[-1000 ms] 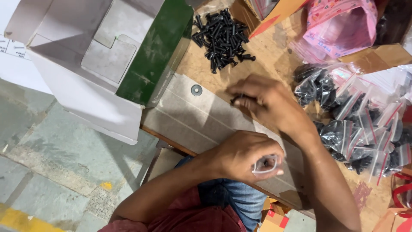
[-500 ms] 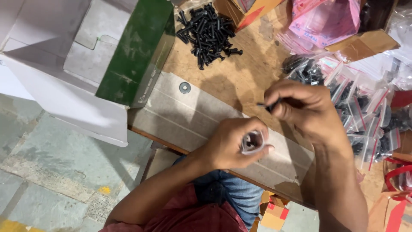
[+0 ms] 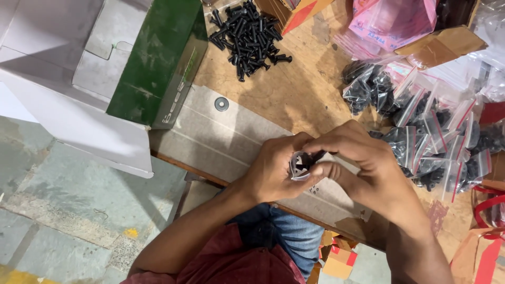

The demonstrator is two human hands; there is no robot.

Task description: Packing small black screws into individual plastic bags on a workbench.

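My left hand (image 3: 276,171) grips a small clear zip bag (image 3: 299,167) with its mouth held up. My right hand (image 3: 350,158) is pressed against it from the right, fingertips at the bag's mouth with black screws (image 3: 314,155) pinched in them. Both hands hover over a grey cardboard sheet (image 3: 221,134) on the wooden table (image 3: 294,92). A loose pile of black screws (image 3: 244,37) lies at the far edge, well beyond my hands.
An open white and green carton (image 3: 131,68) stands at the left. Several filled zip bags of black screws (image 3: 426,131) are heaped at the right, pink bags (image 3: 389,23) behind them. A metal washer (image 3: 221,104) rests on the cardboard. Tiled floor lies below left.
My right hand picked up screws from the cardboard, swung right and came back to meet the left hand at the bag's mouth. The left hand rose slightly with the bag.
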